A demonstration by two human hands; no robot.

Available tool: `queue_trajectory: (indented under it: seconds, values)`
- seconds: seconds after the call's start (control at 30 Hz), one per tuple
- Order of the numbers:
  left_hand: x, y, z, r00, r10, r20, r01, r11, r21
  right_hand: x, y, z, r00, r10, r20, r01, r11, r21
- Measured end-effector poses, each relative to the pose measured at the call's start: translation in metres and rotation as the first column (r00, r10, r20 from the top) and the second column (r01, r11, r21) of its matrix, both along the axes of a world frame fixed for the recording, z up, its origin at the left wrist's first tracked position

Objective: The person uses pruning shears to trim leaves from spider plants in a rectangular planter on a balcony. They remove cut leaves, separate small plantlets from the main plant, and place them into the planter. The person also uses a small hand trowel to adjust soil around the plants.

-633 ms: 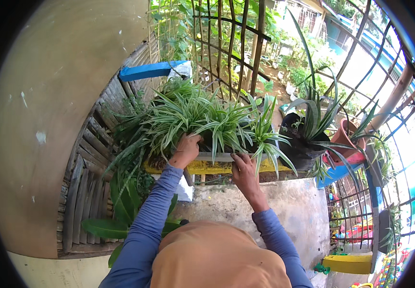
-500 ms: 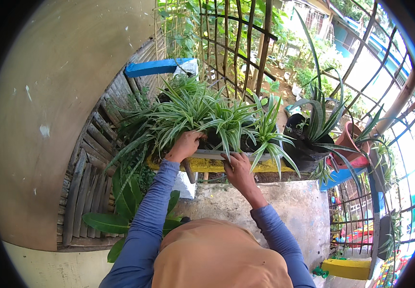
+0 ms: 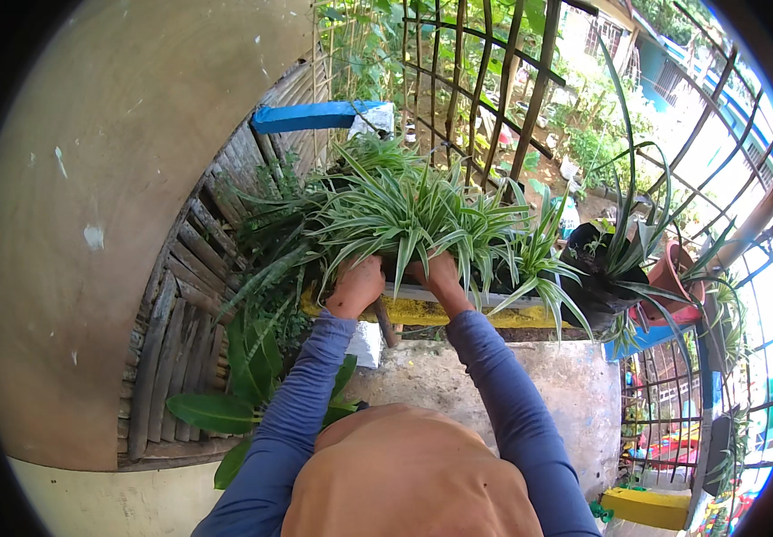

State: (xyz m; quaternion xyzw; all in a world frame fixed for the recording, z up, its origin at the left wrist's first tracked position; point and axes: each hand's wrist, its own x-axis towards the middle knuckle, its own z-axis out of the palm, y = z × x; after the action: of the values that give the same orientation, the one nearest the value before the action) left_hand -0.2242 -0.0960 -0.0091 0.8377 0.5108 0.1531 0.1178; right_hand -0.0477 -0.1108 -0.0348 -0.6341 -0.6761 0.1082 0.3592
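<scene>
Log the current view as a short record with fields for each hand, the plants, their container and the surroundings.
Left hand: left hand at the planter's near edge, fingers hidden under leaves
Right hand: right hand beside it, fingers also hidden; grip unclear
Plants: striped, narrow-leaved plants, green and pale
Container: pale-edged planter above a yellow ledge
To the right: black plant bag, then reddish pot
Behind: stick lattice

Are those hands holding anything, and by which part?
It cannot be told: the left hand and right hand reach under the striped leaves, which hide their fingertips.
</scene>
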Motion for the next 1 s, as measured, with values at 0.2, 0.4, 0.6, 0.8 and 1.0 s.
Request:
queue_trajectory:
  seconds: [0.2,0.4,0.6,0.8,1.0]
  values:
    - [-0.007,0.021,-0.021,0.984,-0.153,0.096,0.106,0.919,0.381,-0.024,0.017,-0.01,0.94,-0.315,0.127,0.334,0.927,-0.171]
    - [-0.01,0.038,-0.018,0.93,-0.317,0.187,0.248,0.916,0.316,-0.034,0.029,-0.009,0.913,-0.407,0.042,0.407,0.913,-0.009]
    - [-0.032,0.047,0.017,0.882,-0.295,0.366,0.306,0.952,0.029,0.003,0.056,-0.031,0.922,-0.372,0.107,0.385,0.909,-0.157]
    - [-0.052,0.039,0.041,0.749,-0.214,0.627,0.18,0.977,0.117,0.045,0.057,-0.071,0.213,0.093,-0.973,-0.165,0.985,0.058]
    - [-0.063,0.045,0.024,0.773,-0.096,0.626,-0.023,0.983,0.18,0.051,0.047,-0.05,0.691,0.046,-0.721,-0.065,0.998,0.001]
